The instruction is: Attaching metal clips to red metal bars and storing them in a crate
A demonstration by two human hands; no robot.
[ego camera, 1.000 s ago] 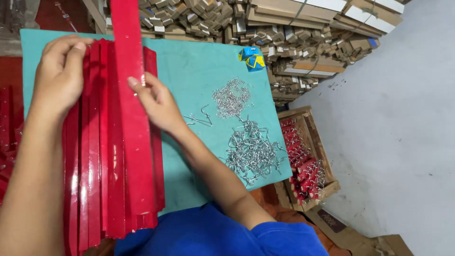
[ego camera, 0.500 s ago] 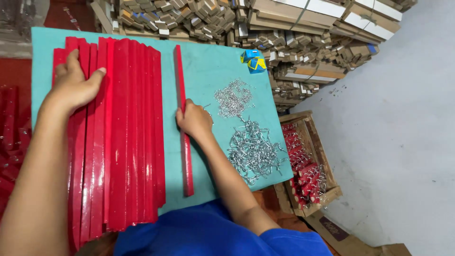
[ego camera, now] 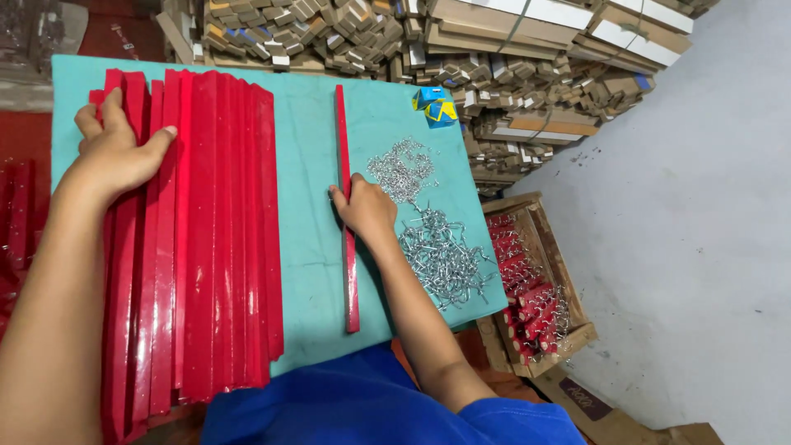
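A row of long red wooden slats (ego camera: 216, 231) lies side by side on a teal table (ego camera: 309, 140). My left hand (ego camera: 115, 152) rests flat on the left slats near their far ends, fingers spread. One single red slat (ego camera: 346, 214) lies apart to the right of the row. My right hand (ego camera: 362, 206) rests on the middle of that slat, fingers curled over it. Two piles of small metal hooks (ego camera: 441, 255) lie just right of my right hand.
A small blue and yellow box (ego camera: 435, 105) sits at the table's far right corner. Stacks of wooden pieces (ego camera: 461, 41) fill the back. A wooden crate (ego camera: 535, 284) holding red pieces with hooks stands on the grey floor at the right.
The one slat held upright over the row a second ago now lies flat, alone, to the right of the row. My left hand moved from the slats' far ends onto their tops.
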